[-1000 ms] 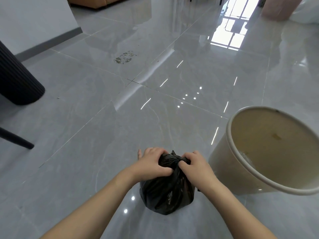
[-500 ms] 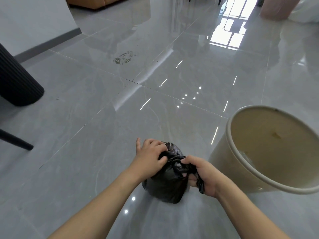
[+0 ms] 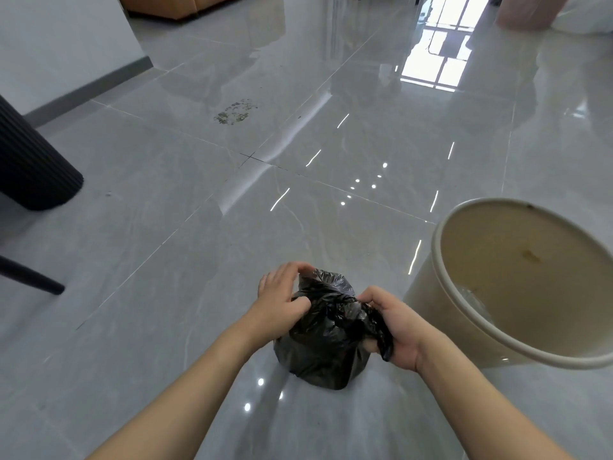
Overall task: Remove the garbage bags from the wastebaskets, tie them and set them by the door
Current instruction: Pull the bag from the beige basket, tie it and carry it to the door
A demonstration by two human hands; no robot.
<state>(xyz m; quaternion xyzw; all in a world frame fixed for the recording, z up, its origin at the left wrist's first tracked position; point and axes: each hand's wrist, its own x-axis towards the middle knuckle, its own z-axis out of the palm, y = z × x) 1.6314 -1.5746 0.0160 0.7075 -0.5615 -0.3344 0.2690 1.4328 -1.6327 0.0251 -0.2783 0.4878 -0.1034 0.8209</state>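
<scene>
A small black garbage bag [image 3: 323, 355] sits on the grey tiled floor in front of me, its top bunched together. My left hand [image 3: 282, 302] pinches the bunched plastic on the bag's left side. My right hand [image 3: 396, 328] is turned palm up on the right and grips a twisted end of the bag's neck. A cream wastebasket [image 3: 428, 293] stands just to the right of the bag, tilted towards me, with no bag in it and stains on its inner wall.
A dark ribbed cylinder [image 3: 31, 164] and a thin black leg [image 3: 31, 278] stand at the left. A dirty patch [image 3: 234, 112] marks the floor farther ahead. A pink bin [image 3: 527, 11] stands at the far right, wooden furniture [image 3: 179, 5] at the far back.
Both hands were pressed together on the bag's top. They have since pulled apart, the right hand drawing a twisted end of the bag out to the right and turning palm up.
</scene>
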